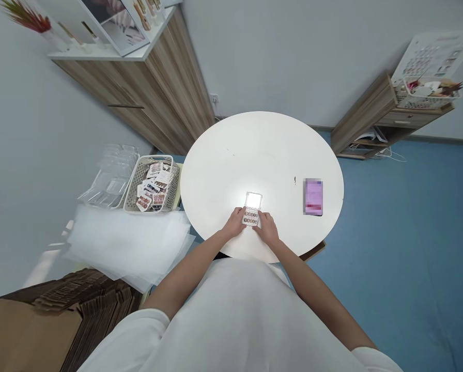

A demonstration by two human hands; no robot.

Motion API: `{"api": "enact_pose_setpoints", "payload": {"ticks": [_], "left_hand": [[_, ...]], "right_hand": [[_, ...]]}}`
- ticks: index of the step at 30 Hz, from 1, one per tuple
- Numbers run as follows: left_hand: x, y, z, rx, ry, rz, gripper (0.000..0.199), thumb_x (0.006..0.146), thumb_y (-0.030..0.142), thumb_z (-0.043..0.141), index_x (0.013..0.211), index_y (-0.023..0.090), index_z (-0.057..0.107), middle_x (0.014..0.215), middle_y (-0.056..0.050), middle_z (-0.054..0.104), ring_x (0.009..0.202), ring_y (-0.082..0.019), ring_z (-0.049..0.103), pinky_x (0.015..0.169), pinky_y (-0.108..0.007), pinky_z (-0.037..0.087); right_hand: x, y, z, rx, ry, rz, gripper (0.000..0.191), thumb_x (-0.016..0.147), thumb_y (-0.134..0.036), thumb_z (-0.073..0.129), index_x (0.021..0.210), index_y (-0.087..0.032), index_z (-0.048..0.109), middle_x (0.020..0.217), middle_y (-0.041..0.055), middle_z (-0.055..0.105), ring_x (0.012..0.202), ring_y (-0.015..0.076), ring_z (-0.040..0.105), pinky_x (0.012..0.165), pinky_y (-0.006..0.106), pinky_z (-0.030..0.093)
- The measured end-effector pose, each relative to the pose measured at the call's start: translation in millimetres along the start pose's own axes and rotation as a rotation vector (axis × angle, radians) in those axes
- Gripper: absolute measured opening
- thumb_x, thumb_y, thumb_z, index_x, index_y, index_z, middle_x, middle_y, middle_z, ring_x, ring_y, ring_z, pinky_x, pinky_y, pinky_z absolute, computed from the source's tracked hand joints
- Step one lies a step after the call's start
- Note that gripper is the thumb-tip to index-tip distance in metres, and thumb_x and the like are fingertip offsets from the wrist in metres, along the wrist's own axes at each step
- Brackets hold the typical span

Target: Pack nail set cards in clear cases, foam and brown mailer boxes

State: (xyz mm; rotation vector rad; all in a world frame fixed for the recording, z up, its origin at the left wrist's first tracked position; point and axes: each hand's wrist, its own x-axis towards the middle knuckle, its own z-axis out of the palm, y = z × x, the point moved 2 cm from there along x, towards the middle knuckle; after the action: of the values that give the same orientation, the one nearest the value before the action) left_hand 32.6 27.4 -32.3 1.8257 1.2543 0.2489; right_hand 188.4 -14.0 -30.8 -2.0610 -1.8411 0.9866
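White worktop [255,150], near edge: we've a case [250,217] here, lid [253,200] raised!
Our left hand [234,223] and right hand [267,227] hold its sides, probably to steady it and leave the pieces [250,221] inside uncovered.

White table [262,150] with purple rectangular object [313,196]

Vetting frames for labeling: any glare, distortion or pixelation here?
Head view: the open case's lid is blown near-white, likely glare, with a bright patch on the table around it; wide-angle distortion seems to lean the tall wooden cabinet outward; the purple item is pixelated.
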Motion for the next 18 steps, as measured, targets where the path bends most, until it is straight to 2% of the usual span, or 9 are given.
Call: {"api": "enact_pose_setpoints", "payload": {"ticks": [4,11,14,18], "left_hand": [[-7.6,-5.2,1.3,-0.063,0.041,-0.037,0.073,0.066,0.014,0.059,0.131,0.018,0.025,0.113,-0.011,0.042,0.105,-0.023,0.044,0.091,-0.039,0.037],[-12.0,-7.9,4.8,-0.147,0.096,-0.159,0.055,0.068,0.018,0.059,0.12,0.018,0.041,0.106,-0.009,0.047,0.094,-0.019,0.049,0.081,-0.035,0.043],[-10.4,-6.8,3.4,-0.221,0.118,-0.233,0.054,0.068,0.016,0.058,0.12,0.016,0.041,0.108,-0.01,0.049,0.093,-0.018,0.05,0.081,-0.033,0.043],[-10.2,-8.7,0.9,-0.404,0.156,-0.353,0.053,0.07,0.013,0.056,0.12,0.014,0.042,0.11,-0.011,0.053,0.093,-0.015,0.053,0.085,-0.031,0.042]], "right_hand": [[-1.1,-0.9,-0.8,0.004,-0.002,0.001,0.06,0.073,-0.027,0.055,0.127,-0.023,0.03,0.113,0.0074,0.045,0.104,0.0223,0.044,0.081,0.031,0.039],[1.8,-1.2,-1.8,0.099,0.029,0.028,0.06,0.07,-0.026,0.056,0.125,-0.023,0.033,0.113,0.0083,0.047,0.104,0.0246,0.046,0.079,0.035,0.041],[0.6,2.4,-3.1,0.251,0.025,0.059,0.067,0.067,-0.027,0.058,0.127,-0.023,0.03,0.114,0.0078,0.047,0.101,0.0227,0.048,0.081,0.036,0.042],[-1.5,10.3,-5.1,0.579,0.015,0.18,0.067,0.067,-0.024,0.053,0.128,-0.022,0.026,0.116,0.0075,0.049,0.094,0.0169,0.053,0.08,0.034,0.046]]}}
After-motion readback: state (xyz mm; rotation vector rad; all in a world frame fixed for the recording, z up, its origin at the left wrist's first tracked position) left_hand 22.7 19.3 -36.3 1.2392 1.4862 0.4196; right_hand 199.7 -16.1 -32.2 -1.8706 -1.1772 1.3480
